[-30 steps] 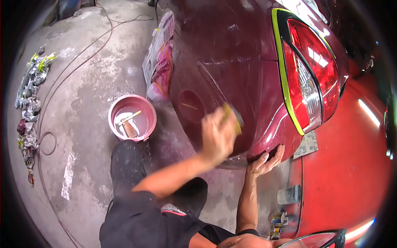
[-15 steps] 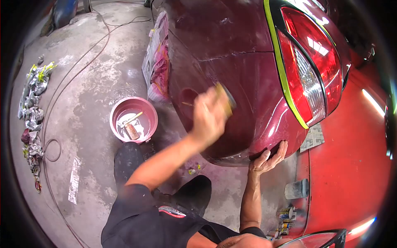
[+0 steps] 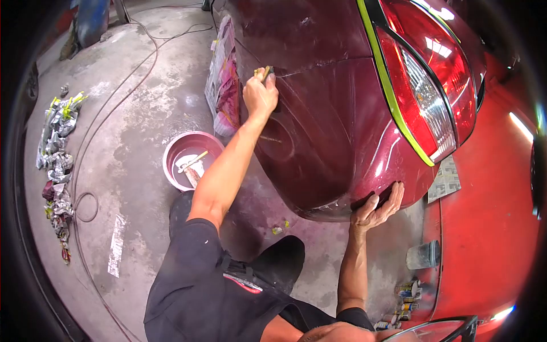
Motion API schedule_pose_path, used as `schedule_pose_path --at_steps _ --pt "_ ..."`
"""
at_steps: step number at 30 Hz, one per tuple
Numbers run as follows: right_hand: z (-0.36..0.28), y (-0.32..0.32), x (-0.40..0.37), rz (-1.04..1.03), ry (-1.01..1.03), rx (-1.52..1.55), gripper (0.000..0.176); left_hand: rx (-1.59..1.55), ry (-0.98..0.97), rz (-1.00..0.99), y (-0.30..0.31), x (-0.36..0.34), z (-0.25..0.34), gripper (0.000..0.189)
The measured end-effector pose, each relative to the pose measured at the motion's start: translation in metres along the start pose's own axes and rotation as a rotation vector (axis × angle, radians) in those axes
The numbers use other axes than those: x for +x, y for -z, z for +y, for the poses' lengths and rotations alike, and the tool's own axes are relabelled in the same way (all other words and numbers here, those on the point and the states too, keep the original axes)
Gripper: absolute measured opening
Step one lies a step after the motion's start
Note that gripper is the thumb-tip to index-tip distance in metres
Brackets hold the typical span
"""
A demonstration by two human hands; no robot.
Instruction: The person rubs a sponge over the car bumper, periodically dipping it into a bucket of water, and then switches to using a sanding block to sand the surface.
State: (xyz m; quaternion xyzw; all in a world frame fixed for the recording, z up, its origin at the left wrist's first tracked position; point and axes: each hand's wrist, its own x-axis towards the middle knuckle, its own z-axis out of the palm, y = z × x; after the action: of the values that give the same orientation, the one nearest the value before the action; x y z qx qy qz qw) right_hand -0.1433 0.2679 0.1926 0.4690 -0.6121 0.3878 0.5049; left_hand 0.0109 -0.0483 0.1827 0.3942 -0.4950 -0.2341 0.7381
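My left hand (image 3: 260, 98) is closed around a small yellow and dark sanding block (image 3: 268, 71). It presses the block to the maroon car's rear corner panel (image 3: 319, 125), close to a seam. Most of the block is hidden by my fingers. My right hand (image 3: 377, 212) rests on the bumper's lower edge, thumb apart from the fingers, with nothing in it. Wet-looking smears and faint arcs mark the panel. Above my right hand is the red tail light (image 3: 410, 85), edged with yellow-green masking tape (image 3: 393, 105).
A pink basin (image 3: 171, 159) holding whitish liquid and a stick stands left of my forearm. Pink-stained masking paper (image 3: 226, 80) hangs on the car's left side. Crumpled paper (image 3: 57, 165) and a hose (image 3: 85, 137) lie on the floor. A grey bucket (image 3: 423, 255) and cans (image 3: 407, 290) stand right.
My left hand has moved up and left across the panel with the sanding block. My right hand stays at the bumper edge. The whole view has shifted slightly.
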Motion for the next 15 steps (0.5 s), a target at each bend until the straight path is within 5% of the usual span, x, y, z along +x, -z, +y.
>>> schedule_pose_path --at_steps 1,5,8,9,11,13,14,15 --pt "0.001 0.001 -0.001 -0.005 0.004 -0.012 0.058 0.036 0.047 -0.046 0.004 -0.008 0.008 0.022" --pt "0.000 0.000 -0.001 -0.006 -0.027 0.036 0.059 0.056 -0.314 -0.147 0.049 -0.110 0.053 0.040" --pt "-0.001 -0.003 0.003 0.019 -0.013 0.046 0.059 0.113 -0.195 -0.074 0.014 -0.053 0.017 0.039" --pt "0.000 -0.002 0.001 0.021 -0.009 0.040 0.059 0.050 0.038 -0.127 0.000 -0.017 0.005 0.034" --pt "0.000 -0.003 0.001 0.040 -0.008 0.046 0.059 -0.009 0.064 -0.019 0.000 0.009 0.026 0.027" --pt "-0.001 0.001 0.000 0.006 -0.003 0.013 0.060 -0.140 0.204 -0.293 0.031 -0.031 0.067 0.023" --pt "-0.001 -0.002 0.002 0.020 -0.001 0.021 0.060 -0.103 -0.085 -0.209 0.030 -0.086 0.065 0.028" --pt "-0.002 0.000 0.002 0.013 -0.001 0.035 0.059 -0.670 0.053 -0.171 0.027 -0.153 0.079 0.043"
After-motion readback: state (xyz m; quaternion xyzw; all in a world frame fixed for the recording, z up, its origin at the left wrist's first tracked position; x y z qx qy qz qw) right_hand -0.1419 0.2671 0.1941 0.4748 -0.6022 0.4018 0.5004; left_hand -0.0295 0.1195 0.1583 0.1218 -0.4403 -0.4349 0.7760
